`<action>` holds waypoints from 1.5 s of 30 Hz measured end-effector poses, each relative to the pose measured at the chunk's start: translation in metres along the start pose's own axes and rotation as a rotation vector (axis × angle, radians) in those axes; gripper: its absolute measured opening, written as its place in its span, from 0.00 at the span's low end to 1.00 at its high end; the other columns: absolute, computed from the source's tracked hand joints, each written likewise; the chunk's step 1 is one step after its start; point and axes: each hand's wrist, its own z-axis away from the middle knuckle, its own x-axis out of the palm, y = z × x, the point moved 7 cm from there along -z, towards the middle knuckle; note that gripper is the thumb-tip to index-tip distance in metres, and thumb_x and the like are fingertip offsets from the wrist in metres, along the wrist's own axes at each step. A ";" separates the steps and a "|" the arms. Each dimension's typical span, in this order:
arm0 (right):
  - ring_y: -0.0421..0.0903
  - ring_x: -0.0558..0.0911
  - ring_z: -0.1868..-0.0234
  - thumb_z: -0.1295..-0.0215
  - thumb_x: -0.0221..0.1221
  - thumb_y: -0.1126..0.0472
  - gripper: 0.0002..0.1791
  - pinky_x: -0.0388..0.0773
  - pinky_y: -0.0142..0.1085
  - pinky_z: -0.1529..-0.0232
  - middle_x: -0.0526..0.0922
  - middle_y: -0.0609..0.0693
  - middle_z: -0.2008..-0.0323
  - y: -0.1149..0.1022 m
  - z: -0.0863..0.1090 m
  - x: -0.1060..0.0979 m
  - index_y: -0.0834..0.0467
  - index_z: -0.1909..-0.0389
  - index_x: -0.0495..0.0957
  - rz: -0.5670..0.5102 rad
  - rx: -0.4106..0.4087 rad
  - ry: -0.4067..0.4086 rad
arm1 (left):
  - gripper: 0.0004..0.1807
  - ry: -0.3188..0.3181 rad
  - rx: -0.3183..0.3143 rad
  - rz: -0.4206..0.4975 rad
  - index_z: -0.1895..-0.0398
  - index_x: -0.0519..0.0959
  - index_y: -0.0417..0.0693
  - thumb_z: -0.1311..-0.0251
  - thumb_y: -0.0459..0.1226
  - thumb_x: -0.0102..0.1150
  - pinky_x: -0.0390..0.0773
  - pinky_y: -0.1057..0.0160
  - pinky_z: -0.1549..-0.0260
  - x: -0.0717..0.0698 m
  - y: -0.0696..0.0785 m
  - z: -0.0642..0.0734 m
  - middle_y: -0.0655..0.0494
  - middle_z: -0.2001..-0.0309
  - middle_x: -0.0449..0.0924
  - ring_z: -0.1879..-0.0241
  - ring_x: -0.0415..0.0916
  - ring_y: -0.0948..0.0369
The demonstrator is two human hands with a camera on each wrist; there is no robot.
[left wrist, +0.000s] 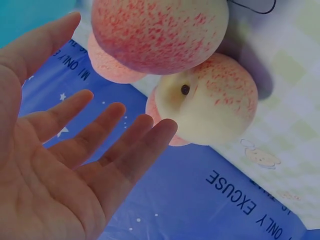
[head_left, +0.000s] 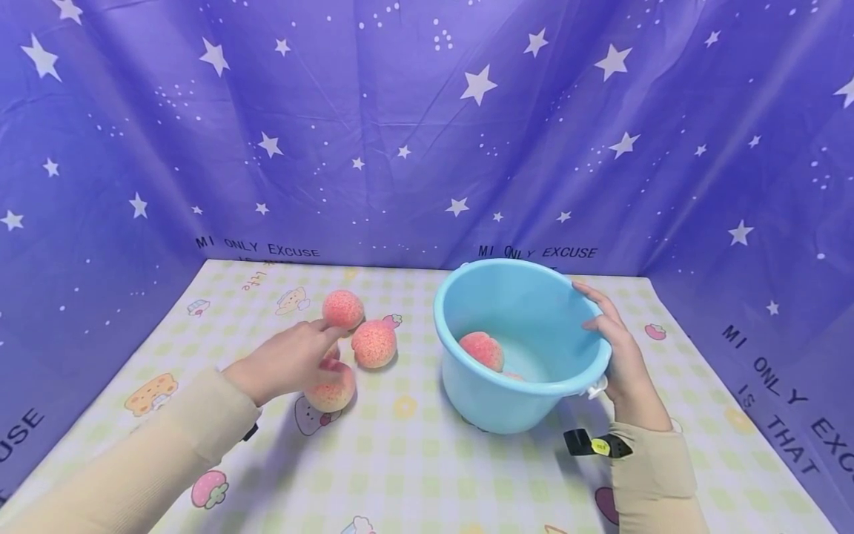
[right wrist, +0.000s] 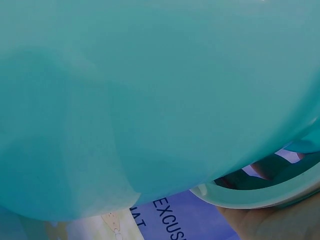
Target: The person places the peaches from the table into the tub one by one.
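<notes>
My left hand [head_left: 293,360] reaches over a group of pink-and-cream peaches at the left of the table. In the left wrist view its fingers [left wrist: 100,135] are spread and fairly straight, beside a near peach [left wrist: 160,30] and a second peach [left wrist: 210,100]. The head view shows a far peach [head_left: 343,305], a peach on the right [head_left: 375,345] and a near one [head_left: 331,389]; another is mostly hidden by the hand. My right hand [head_left: 627,356] grips the rim of a light blue bucket [head_left: 500,404], thumb inside. In it lies a peach [head_left: 482,351], with part of another [head_left: 514,376] showing.
A checked tablecloth [head_left: 400,460] with cartoon prints covers the table. Purple star-patterned curtains [head_left: 373,148] enclose its back and sides. A white handle joint [head_left: 597,387] sticks out at the bucket's rim. The bucket's wall [right wrist: 150,100] fills most of the right wrist view.
</notes>
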 end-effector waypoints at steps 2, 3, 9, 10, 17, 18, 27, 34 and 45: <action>0.43 0.61 0.35 0.36 0.35 0.68 0.36 0.69 0.30 0.46 0.51 0.46 0.26 0.000 0.000 0.000 0.43 0.26 0.57 -0.002 -0.003 -0.001 | 0.24 -0.005 -0.008 0.000 0.48 0.76 0.44 0.48 0.35 0.72 0.76 0.59 0.66 0.003 -0.001 0.001 0.55 0.67 0.77 0.68 0.73 0.61; 0.43 0.62 0.36 0.36 0.34 0.68 0.36 0.69 0.30 0.46 0.51 0.46 0.26 0.000 0.000 0.000 0.43 0.26 0.57 -0.003 -0.005 -0.002 | 0.24 -0.007 -0.012 -0.001 0.48 0.77 0.44 0.49 0.35 0.72 0.76 0.59 0.65 0.004 -0.002 0.001 0.55 0.67 0.77 0.67 0.73 0.60; 0.42 0.62 0.36 0.36 0.35 0.68 0.36 0.69 0.30 0.46 0.51 0.46 0.26 -0.001 0.001 0.001 0.45 0.26 0.57 -0.010 -0.012 -0.005 | 0.33 0.000 -0.028 0.014 0.39 0.74 0.37 0.50 0.37 0.74 0.79 0.53 0.57 0.011 -0.005 0.006 0.48 0.57 0.81 0.60 0.78 0.54; 0.43 0.62 0.36 0.36 0.35 0.68 0.36 0.69 0.30 0.45 0.51 0.46 0.26 -0.001 0.001 0.001 0.45 0.26 0.57 -0.011 -0.012 -0.005 | 0.34 0.004 -0.030 0.020 0.38 0.74 0.37 0.50 0.37 0.74 0.79 0.52 0.56 0.012 -0.005 0.006 0.46 0.56 0.81 0.58 0.78 0.53; 0.42 0.62 0.36 0.36 0.35 0.68 0.36 0.68 0.30 0.45 0.51 0.46 0.26 -0.001 0.001 0.001 0.44 0.26 0.57 -0.013 -0.010 -0.002 | 0.32 0.036 -0.031 0.037 0.42 0.76 0.34 0.50 0.40 0.74 0.79 0.50 0.53 0.015 -0.003 0.010 0.44 0.54 0.81 0.57 0.79 0.50; 0.43 0.62 0.36 0.36 0.35 0.68 0.36 0.68 0.31 0.45 0.51 0.46 0.26 -0.001 0.001 0.001 0.44 0.26 0.57 -0.013 -0.009 -0.001 | 0.32 0.037 -0.035 0.038 0.42 0.77 0.34 0.50 0.40 0.74 0.79 0.49 0.52 0.016 -0.004 0.010 0.44 0.53 0.81 0.55 0.79 0.49; 0.44 0.61 0.35 0.36 0.34 0.68 0.36 0.67 0.32 0.45 0.51 0.47 0.26 -0.001 0.000 0.001 0.44 0.26 0.57 -0.003 -0.003 0.007 | 0.32 0.036 -0.066 0.036 0.44 0.77 0.35 0.50 0.43 0.71 0.78 0.51 0.53 0.026 -0.006 0.013 0.43 0.51 0.80 0.57 0.78 0.50; 0.44 0.60 0.34 0.37 0.34 0.68 0.37 0.67 0.31 0.45 0.51 0.47 0.26 -0.001 0.001 0.000 0.44 0.26 0.56 -0.004 0.000 0.003 | 0.32 0.024 -0.091 0.053 0.43 0.77 0.36 0.49 0.45 0.70 0.78 0.52 0.53 0.030 -0.005 0.015 0.42 0.49 0.79 0.55 0.77 0.50; 0.44 0.62 0.36 0.37 0.35 0.68 0.37 0.67 0.33 0.44 0.52 0.48 0.26 -0.001 0.001 0.000 0.44 0.25 0.56 0.007 0.003 0.013 | 0.30 0.060 -0.107 -0.005 0.45 0.79 0.39 0.51 0.45 0.71 0.78 0.47 0.49 0.037 -0.004 0.016 0.41 0.48 0.79 0.50 0.76 0.46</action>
